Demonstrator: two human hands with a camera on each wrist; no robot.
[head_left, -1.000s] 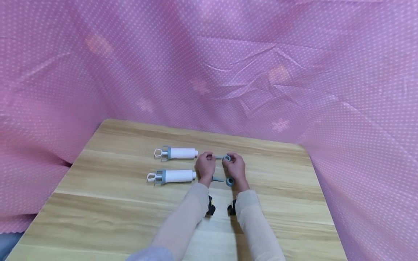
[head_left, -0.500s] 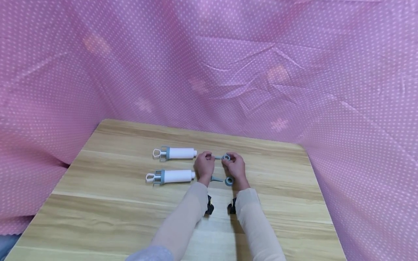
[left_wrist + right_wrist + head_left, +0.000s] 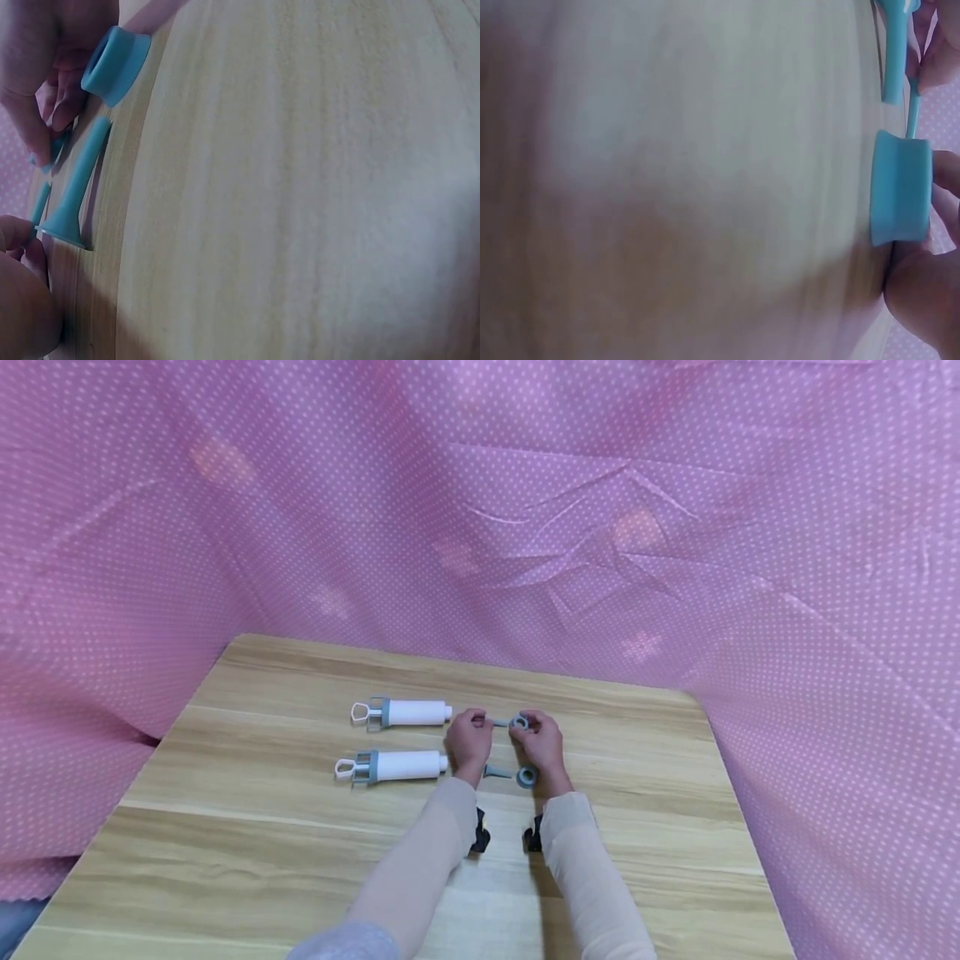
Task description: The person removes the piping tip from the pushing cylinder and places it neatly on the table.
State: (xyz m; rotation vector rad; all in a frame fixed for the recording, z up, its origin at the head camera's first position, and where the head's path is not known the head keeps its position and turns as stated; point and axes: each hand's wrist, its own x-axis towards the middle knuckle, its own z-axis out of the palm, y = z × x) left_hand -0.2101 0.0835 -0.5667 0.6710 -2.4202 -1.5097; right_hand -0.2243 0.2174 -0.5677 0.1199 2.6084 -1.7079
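Observation:
My left hand [image 3: 469,742] pinches the wide end of a small teal nozzle [image 3: 499,723] at the table's far middle. To its right, my right hand [image 3: 542,747] holds a teal ring [image 3: 519,723] between thumb and fingers, just beyond the nozzle's narrow tip. Nearer me lie a second teal nozzle [image 3: 77,184], on its side with a flared base, and a second teal ring [image 3: 901,187]. Neither hand is seen gripping these two. The held ring is mostly hidden by fingers in the left wrist view.
Two white syringe-like tubes with teal collars and loop handles, a far one [image 3: 417,712] and a near one [image 3: 408,765], lie left of my left hand. All rest on a wooden table [image 3: 262,860]. Pink dotted cloth [image 3: 480,527] hangs behind its far edge.
The head view has shifted slightly, moving everything a little left in the picture. Both hands stay at the held nozzle and ring, with hardly any visible movement.

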